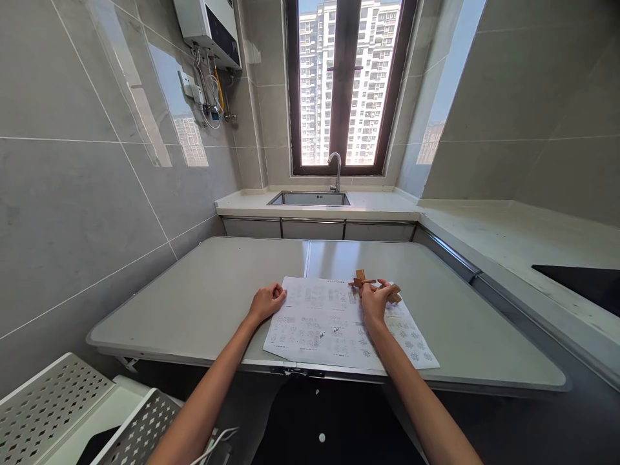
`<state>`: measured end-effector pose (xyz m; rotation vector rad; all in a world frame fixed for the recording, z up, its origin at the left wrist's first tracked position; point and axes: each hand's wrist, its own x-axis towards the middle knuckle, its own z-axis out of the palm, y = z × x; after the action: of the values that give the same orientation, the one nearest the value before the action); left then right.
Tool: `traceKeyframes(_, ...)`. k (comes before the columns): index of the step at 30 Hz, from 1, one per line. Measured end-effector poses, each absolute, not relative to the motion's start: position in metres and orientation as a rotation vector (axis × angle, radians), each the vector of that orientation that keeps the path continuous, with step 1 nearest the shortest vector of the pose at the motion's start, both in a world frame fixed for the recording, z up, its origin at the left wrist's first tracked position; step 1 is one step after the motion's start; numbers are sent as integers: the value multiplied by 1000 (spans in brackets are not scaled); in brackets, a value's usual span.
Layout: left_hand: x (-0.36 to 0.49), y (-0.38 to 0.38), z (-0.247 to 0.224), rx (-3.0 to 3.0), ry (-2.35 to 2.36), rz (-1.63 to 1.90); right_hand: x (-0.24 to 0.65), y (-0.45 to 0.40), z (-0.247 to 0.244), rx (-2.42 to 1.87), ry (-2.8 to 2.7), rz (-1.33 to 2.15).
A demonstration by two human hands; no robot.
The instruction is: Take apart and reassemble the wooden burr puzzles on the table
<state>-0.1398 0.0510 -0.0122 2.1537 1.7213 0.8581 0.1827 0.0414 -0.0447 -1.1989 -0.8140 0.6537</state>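
A large printed sheet of paper [314, 326], covered in small diagrams, lies at the near middle of the folding table. My left hand [268, 301] rests at its upper left edge with the fingers curled in, and nothing shows in them. Over the sheet's upper right part, my right hand [375, 302] has its fingers closed on a brown wooden piece [362, 282]. Other brown wooden pieces [394, 295] lie close around the fingertips, partly hidden by the hand. Two small dark-and-white bits [329, 332] are visible on the sheet.
The folding table [169, 303] has a seam down its middle. Behind it is a white counter with a sink [310, 199] and a faucet [335, 171] below the window. A counter [523, 226] runs along the right. White perforated baskets [58, 400] stand at lower left.
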Motion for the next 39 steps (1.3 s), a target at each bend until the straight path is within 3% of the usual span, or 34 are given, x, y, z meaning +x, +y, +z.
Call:
traceKeyframes(16, -137, 44, -7, 2113, 1625, 946, 145, 4, -31, -1067, -1884, 337)
traceKeyframes(23, -108, 35, 8, 2013, 1358, 1056, 143, 1, -29, -1037, -2001, 280)
traceKeyframes(29, -55, 40, 19, 1800, 963, 927, 142, -2, -27, -974, -2038, 298)
traceKeyframes(34, -31, 39, 12, 1618, 615, 721, 142, -2, -27, -938, -2054, 312)
traceKeyframes(39, -29, 37, 0, 1422, 469, 777, 141, -2, -27, -951, -2057, 317)
